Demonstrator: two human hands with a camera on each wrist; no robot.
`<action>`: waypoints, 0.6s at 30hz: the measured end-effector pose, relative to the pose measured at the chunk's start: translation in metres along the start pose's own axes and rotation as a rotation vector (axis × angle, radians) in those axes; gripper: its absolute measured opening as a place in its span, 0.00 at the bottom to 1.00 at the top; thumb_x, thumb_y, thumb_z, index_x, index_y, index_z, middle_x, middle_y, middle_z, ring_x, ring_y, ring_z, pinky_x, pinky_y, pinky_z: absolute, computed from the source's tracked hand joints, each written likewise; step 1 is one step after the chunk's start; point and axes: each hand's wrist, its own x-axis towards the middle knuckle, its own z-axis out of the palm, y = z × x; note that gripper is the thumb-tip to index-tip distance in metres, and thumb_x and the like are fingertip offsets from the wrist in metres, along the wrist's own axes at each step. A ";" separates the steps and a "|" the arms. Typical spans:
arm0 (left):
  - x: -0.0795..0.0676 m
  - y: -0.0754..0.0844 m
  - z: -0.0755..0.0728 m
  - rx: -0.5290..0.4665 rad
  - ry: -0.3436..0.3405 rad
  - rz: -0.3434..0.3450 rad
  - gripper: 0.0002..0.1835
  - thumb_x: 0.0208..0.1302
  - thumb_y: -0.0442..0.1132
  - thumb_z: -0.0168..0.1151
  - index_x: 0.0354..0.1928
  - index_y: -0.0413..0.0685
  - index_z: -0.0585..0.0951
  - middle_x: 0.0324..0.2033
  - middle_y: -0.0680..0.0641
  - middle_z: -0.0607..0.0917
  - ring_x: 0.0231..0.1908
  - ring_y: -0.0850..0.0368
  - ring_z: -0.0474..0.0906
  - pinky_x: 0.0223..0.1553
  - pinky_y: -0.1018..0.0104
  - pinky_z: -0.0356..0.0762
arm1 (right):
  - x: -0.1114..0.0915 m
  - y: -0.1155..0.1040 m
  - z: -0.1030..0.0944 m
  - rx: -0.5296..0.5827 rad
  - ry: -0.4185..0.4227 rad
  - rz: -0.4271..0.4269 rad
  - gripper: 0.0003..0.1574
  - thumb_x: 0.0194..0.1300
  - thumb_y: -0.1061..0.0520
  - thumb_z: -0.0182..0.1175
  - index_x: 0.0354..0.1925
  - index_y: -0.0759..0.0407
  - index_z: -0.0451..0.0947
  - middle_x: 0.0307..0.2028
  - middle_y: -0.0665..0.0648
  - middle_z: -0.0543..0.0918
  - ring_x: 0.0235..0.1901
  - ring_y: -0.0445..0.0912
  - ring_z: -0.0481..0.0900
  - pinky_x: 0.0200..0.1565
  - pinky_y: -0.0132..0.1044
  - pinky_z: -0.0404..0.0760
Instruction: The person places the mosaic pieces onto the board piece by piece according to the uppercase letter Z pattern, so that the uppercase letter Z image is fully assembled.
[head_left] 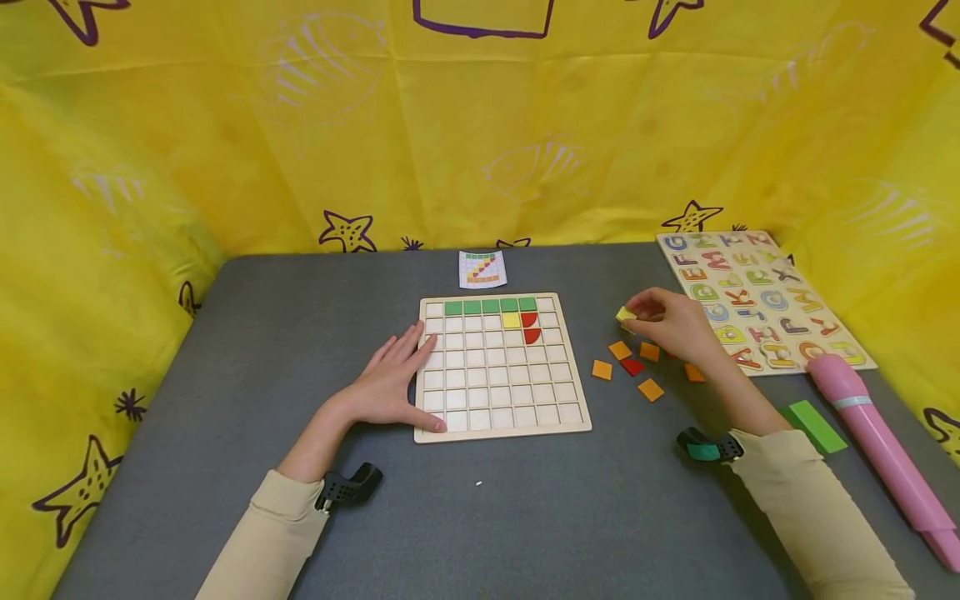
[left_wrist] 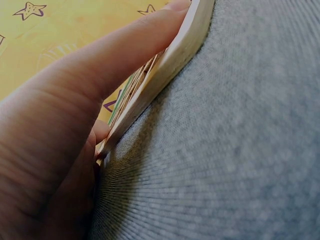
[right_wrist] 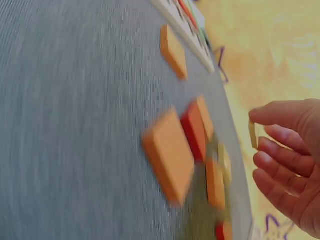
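Observation:
A wooden grid board (head_left: 495, 436) lies mid-table. Green square tiles (head_left: 491, 306) fill part of its top row; below them sit a yellow tile (head_left: 511, 320) and two red quarter-round tiles (head_left: 532, 336). My left hand (head_left: 386, 383) rests with spread fingers along the board's left edge, the thumb (left_wrist: 135, 45) on its near corner. Right of the board, my right hand (head_left: 671, 321) pinches a small yellow tile (right_wrist: 253, 134) between thumb and fingers, raised above the table. Loose orange tiles (head_left: 651, 389) and a red tile (head_left: 632, 367) lie beneath and beside that hand.
A small pattern card (head_left: 482, 270) lies behind the board. At the right are an alphabet puzzle board (head_left: 768, 304), a green block (head_left: 817, 427) and a long pink stick-like object (head_left: 885, 450). A yellow printed cloth (head_left: 450, 125) hangs around the table.

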 end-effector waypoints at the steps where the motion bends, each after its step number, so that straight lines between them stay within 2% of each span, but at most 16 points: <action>1: 0.000 0.000 0.000 0.000 0.000 0.000 0.71 0.40 0.76 0.68 0.78 0.46 0.43 0.76 0.43 0.34 0.75 0.51 0.29 0.71 0.48 0.31 | 0.002 -0.004 0.004 0.009 -0.003 -0.002 0.18 0.61 0.53 0.69 0.45 0.62 0.80 0.38 0.60 0.84 0.39 0.53 0.82 0.38 0.32 0.78; 8: 0.000 0.000 0.000 -0.008 0.001 0.006 0.71 0.40 0.75 0.68 0.78 0.46 0.44 0.76 0.43 0.34 0.75 0.51 0.29 0.71 0.47 0.31 | 0.016 -0.036 0.034 0.088 -0.063 -0.033 0.15 0.59 0.54 0.71 0.42 0.60 0.81 0.36 0.57 0.83 0.37 0.49 0.80 0.43 0.44 0.81; 12: -0.001 0.000 0.001 -0.007 0.013 0.022 0.71 0.41 0.74 0.69 0.77 0.44 0.44 0.76 0.42 0.35 0.75 0.49 0.30 0.70 0.46 0.32 | 0.022 -0.052 0.052 0.119 -0.102 -0.095 0.14 0.58 0.55 0.71 0.40 0.60 0.81 0.34 0.56 0.82 0.36 0.49 0.80 0.43 0.45 0.81; 18: -0.001 0.000 0.002 -0.009 0.026 0.033 0.70 0.42 0.73 0.70 0.77 0.43 0.45 0.76 0.41 0.36 0.75 0.48 0.31 0.70 0.45 0.32 | 0.031 -0.070 0.073 0.121 -0.148 -0.231 0.10 0.56 0.56 0.73 0.35 0.57 0.82 0.32 0.52 0.83 0.34 0.46 0.79 0.40 0.42 0.79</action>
